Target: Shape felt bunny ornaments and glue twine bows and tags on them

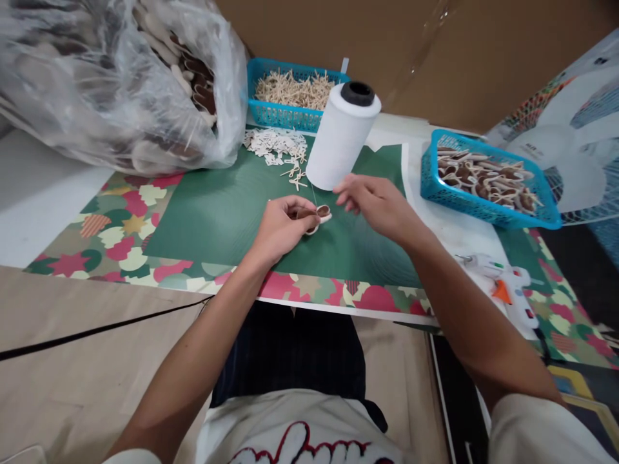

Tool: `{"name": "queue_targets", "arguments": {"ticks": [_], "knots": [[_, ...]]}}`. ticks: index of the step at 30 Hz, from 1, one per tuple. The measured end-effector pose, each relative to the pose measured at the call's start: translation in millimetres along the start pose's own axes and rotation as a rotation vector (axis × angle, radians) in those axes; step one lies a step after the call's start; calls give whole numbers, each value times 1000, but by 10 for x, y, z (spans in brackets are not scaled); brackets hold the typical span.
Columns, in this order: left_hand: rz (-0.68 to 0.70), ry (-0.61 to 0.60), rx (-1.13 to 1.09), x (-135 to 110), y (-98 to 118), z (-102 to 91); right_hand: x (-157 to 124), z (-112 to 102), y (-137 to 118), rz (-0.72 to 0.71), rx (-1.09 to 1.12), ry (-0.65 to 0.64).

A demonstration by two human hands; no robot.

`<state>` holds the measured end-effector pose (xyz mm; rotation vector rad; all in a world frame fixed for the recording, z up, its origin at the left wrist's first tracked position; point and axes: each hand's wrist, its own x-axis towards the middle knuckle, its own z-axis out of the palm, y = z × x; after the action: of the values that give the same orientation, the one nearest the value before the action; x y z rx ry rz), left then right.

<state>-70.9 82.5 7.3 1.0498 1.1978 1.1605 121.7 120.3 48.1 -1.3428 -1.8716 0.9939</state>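
Observation:
My left hand [285, 227] is closed on a small brown fabric piece with cream edging [323, 211], just above the green mat [207, 219]. A fine thread [314, 195] runs between this piece and the foot of the large white thread spool [341, 138]. My right hand [370, 200] is raised beside the spool's lower right side, fingers bent and thumb close to the index finger. Whatever may be between those fingertips is too fine to see. Several cream cord loops [296, 175] and a heap of small white tags [278, 145] lie behind my left hand.
A clear plastic bag [120, 84] of brown and cream pieces fills the back left. Behind stands a blue basket [285, 116] of cord loops. Another blue basket [488, 203] holds brown-and-cream pieces at right, by a fan [546, 142]. A white glue gun [517, 299] lies nearer me.

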Motion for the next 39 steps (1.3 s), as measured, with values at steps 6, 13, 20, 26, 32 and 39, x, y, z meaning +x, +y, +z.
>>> {"name": "queue_targets", "arguments": {"ticks": [6, 13, 20, 26, 32, 39], "knots": [[-50, 4, -9, 72, 45, -12, 377, 342, -134, 251, 459, -199], [-8, 191, 130, 489, 95, 77, 430, 543, -260, 66, 316, 8], [-24, 227, -126, 578, 123, 157, 369, 520, -177, -116, 100, 247], [13, 306, -192, 547, 33, 193, 348, 516, -163, -217, -587, 213], [-56, 348, -498, 583, 59, 199, 444, 526, -285, -158, -616, 139], [-94, 296, -688, 462, 21, 230, 224, 736, -216, -100, -152, 290]]}}
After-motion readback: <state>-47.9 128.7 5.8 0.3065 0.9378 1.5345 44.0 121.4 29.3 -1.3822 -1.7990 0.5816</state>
